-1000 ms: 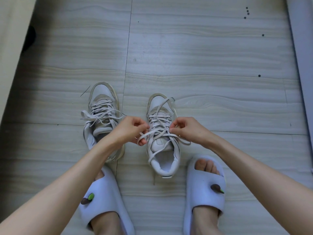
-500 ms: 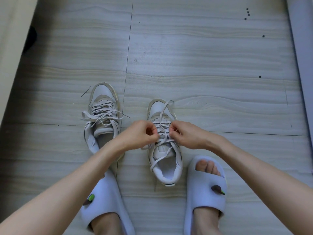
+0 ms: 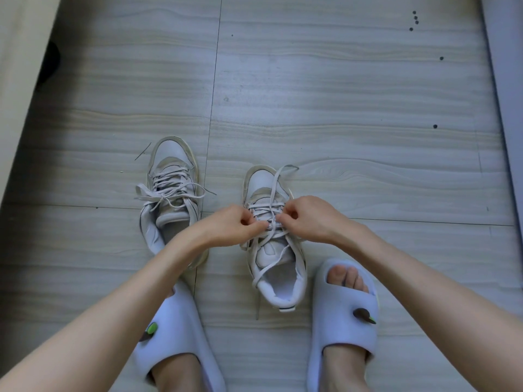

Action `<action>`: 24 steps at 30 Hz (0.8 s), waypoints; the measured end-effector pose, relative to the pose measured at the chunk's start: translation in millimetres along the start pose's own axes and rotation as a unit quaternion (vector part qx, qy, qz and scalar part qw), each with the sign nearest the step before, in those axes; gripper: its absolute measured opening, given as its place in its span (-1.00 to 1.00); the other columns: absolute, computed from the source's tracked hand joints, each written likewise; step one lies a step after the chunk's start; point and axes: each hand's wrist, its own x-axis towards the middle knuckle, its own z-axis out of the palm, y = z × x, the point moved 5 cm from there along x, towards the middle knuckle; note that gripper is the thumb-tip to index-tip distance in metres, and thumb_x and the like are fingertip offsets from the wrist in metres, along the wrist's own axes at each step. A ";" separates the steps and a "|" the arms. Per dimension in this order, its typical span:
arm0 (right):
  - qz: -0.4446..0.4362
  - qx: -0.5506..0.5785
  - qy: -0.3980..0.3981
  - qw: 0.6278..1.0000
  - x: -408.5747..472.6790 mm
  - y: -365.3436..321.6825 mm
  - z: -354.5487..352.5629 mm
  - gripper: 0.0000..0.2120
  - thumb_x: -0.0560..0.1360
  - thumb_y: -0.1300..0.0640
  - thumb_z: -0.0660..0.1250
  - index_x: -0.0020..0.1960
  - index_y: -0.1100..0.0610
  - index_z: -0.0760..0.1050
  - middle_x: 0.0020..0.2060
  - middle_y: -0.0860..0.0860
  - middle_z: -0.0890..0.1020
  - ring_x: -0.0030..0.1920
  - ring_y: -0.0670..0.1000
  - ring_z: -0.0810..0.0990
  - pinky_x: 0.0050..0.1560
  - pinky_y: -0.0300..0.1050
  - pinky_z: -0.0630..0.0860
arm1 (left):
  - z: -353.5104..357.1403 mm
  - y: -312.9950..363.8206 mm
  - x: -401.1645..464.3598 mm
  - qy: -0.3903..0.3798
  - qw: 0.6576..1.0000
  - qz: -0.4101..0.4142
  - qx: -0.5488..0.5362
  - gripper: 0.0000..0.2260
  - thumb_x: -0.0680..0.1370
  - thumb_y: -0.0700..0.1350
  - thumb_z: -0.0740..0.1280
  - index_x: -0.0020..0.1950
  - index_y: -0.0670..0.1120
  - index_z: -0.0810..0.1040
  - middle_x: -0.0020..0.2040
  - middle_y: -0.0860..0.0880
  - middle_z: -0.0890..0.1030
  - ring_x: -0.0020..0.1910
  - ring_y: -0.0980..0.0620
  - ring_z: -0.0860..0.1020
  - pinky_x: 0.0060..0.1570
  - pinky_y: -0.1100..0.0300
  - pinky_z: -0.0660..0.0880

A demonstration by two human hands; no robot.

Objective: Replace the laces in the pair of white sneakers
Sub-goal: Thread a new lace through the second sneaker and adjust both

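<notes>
Both arms are bare, with no sleeves, and the left hand [image 3: 236, 226] and right hand [image 3: 310, 219] wear no gloves or rings. Each foot wears a soft, chunky, pale lilac slipper with an open toe. The left slipper [image 3: 175, 338], at 7 o'clock, and the right slipper [image 3: 343, 315], at 5 o'clock, each carry a small dark charm with a green tip.

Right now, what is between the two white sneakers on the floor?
In the head view, the left hand and its forearm cross the gap between the left sneaker and the right sneaker. Farther up there is only bare floor.
</notes>
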 end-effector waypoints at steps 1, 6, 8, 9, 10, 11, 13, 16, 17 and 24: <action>0.008 -0.009 -0.014 1.000 1.6 0.6 0.4 -0.68 0.56 -0.01 0.15 -0.21 0.18 0.49 -0.30 0.08 0.55 -0.23 0.09 0.48 -0.23 -0.07 0.36 | 0.7 1.6 -1.0 0.002 1.000 0.006 -0.013 -0.68 0.55 0.10 0.26 -0.32 -0.05 0.45 -0.43 0.06 0.44 -0.43 0.16 0.36 -0.49 0.41 0.25; 0.054 0.097 -0.086 0.990 0.5 5.0 0.6 -0.59 0.59 -0.01 0.12 -0.40 0.11 0.25 -0.47 0.00 0.30 -0.46 -0.04 0.25 -0.41 -0.16 0.17 | 2.3 3.1 -6.9 -0.009 0.984 0.035 -0.172 -0.77 0.57 -0.02 0.26 -0.12 -0.13 0.61 -0.06 -0.10 0.66 -0.26 0.26 0.47 -0.31 0.47 0.32; 0.072 0.181 -0.077 0.978 -3.1 10.1 -2.0 -0.62 0.60 -0.01 0.11 -0.34 0.11 0.35 -0.42 -0.01 0.38 -0.41 -0.06 0.31 -0.36 -0.19 0.22 | 4.1 2.6 -5.7 -0.002 0.978 0.050 -0.204 -0.81 0.58 -0.05 0.26 -0.13 -0.10 0.59 -0.07 -0.11 0.65 -0.20 0.20 0.48 -0.20 0.36 0.35; 0.077 0.202 -0.070 0.974 -4.2 13.2 -3.2 -0.65 0.60 0.01 0.11 -0.30 0.12 0.41 -0.38 -0.02 0.44 -0.37 -0.06 0.36 -0.33 -0.20 0.26 | 4.9 2.2 -4.4 0.005 0.974 0.055 -0.218 -0.83 0.58 -0.06 0.26 -0.14 -0.08 0.57 -0.12 -0.08 0.65 -0.18 0.16 0.48 -0.17 0.31 0.35; 0.080 0.200 -0.064 0.974 -4.6 16.2 -4.4 -0.67 0.60 0.05 0.11 -0.26 0.13 0.46 -0.33 -0.01 0.49 -0.33 -0.05 0.41 -0.30 -0.20 0.29 | 4.8 2.5 -4.0 0.010 0.972 0.056 -0.229 -0.84 0.58 -0.08 0.26 -0.15 -0.08 0.56 -0.20 -0.02 0.64 -0.20 0.16 0.49 -0.17 0.29 0.36; 0.081 0.178 -0.058 0.979 -3.9 18.3 -5.6 -0.67 0.60 0.07 0.10 -0.22 0.16 0.50 -0.30 0.01 0.54 -0.27 -0.01 0.47 -0.26 -0.18 0.33 | 4.7 2.5 -3.6 0.014 0.971 0.058 -0.233 -0.85 0.58 -0.09 0.25 -0.15 -0.08 0.54 -0.27 0.06 0.61 -0.25 0.20 0.49 -0.21 0.33 0.36; 0.078 0.109 -0.040 0.990 -0.6 20.2 -6.9 -0.61 0.59 0.06 0.09 -0.14 0.30 0.57 -0.23 0.10 0.63 -0.14 0.14 0.58 -0.17 -0.11 0.41 | 2.8 0.1 -2.6 0.022 0.972 0.053 -0.229 -0.85 0.57 -0.11 0.27 -0.14 -0.12 0.55 -0.35 0.13 0.55 -0.35 0.28 0.45 -0.31 0.43 0.34; 0.060 0.108 -0.018 0.992 0.9 16.7 -8.4 -0.52 0.58 -0.07 0.15 -0.19 0.29 0.61 -0.28 0.07 0.66 -0.15 0.08 0.61 -0.19 -0.13 0.40 | 1.7 -2.7 -0.8 0.021 0.977 0.038 -0.208 -0.80 0.56 -0.09 0.29 -0.09 -0.21 0.58 -0.26 0.00 0.55 -0.29 0.20 0.44 -0.25 0.40 0.35; 0.055 0.153 -0.021 0.986 -0.6 14.7 -8.4 -0.51 0.56 -0.12 0.17 -0.27 0.23 0.60 -0.34 -0.01 0.63 -0.24 -0.03 0.59 -0.21 -0.16 0.37 | 1.6 -2.3 -0.3 0.018 0.978 0.035 -0.205 -0.80 0.56 -0.07 0.29 -0.11 -0.19 0.59 -0.25 0.01 0.56 -0.26 0.17 0.46 -0.19 0.36 0.36; 0.054 0.310 -0.012 0.949 -6.0 24.1 -9.8 -0.55 0.55 -0.13 0.19 -0.36 0.13 0.56 -0.42 0.03 0.60 -0.41 -0.13 0.43 -0.30 -0.27 0.30 | -6.6 -0.1 -1.2 0.043 0.972 0.023 -0.230 -0.66 0.57 0.01 0.25 -0.38 -0.06 0.49 -0.44 0.04 0.42 -0.48 0.20 0.30 -0.43 0.35 0.22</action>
